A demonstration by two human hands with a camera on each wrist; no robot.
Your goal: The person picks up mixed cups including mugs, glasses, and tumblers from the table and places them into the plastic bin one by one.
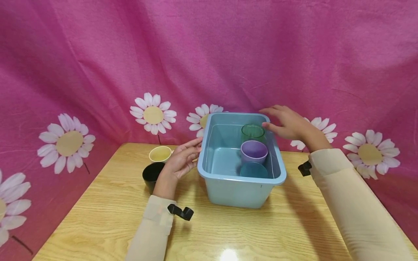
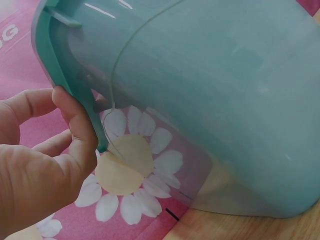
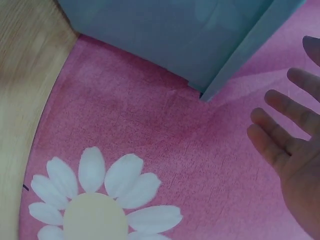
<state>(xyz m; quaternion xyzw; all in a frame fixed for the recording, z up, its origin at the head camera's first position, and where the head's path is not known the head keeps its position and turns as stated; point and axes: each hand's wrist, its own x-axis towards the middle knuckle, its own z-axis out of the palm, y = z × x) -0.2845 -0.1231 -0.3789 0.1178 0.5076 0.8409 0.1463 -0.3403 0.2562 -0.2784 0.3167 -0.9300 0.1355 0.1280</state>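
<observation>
A light-blue plastic basin (image 1: 240, 192) stands on the table in the head view. Along its right inside are a green glass (image 1: 253, 135), a purple cup (image 1: 254, 152) and a blue-teal cup (image 1: 254, 170). My left hand (image 1: 181, 159) is at the basin's left rim; in the left wrist view its bent fingers hold the rim (image 2: 67, 75). Beside the far right corner, my right hand (image 1: 289, 123) spreads its fingers, with the thumb at the rim. In the right wrist view this hand (image 3: 300, 135) appears with fingers apart, away from the basin wall (image 3: 160, 35).
Left of the basin, a yellow cup (image 1: 160, 154) and a black cup (image 1: 151, 175) stand on the wooden table (image 1: 98, 214), the black one partly behind my left wrist. A pink cloth (image 1: 209, 54) with daisies hangs behind the table and along its sides.
</observation>
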